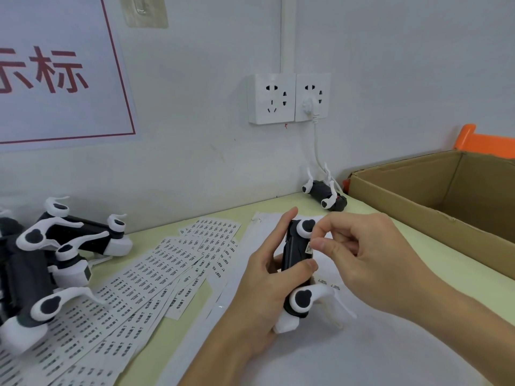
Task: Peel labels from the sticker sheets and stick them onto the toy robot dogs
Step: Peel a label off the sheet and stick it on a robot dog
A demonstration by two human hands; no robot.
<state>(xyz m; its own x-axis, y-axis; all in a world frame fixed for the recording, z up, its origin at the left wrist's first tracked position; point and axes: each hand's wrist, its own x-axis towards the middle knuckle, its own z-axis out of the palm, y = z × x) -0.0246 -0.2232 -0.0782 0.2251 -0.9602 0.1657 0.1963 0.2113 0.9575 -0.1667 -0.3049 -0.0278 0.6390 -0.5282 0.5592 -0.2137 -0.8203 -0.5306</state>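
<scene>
My left hand (267, 285) grips a black-and-white toy robot dog (299, 274) above the table, its body upright and its white legs pointing right. My right hand (370, 260) pinches a small white label (308, 247) between thumb and forefinger and holds it against the dog's black side. Several sticker sheets (156, 266) covered with rows of small printed labels lie fanned out on the table to the left. A nearly bare backing sheet (328, 285) lies under the dog.
A pile of toy robot dogs (50, 254) sits at the left edge. Another dog (324, 193) lies by the wall under the sockets (288, 97), near a white cable. An open cardboard box (446, 190) stands at the right.
</scene>
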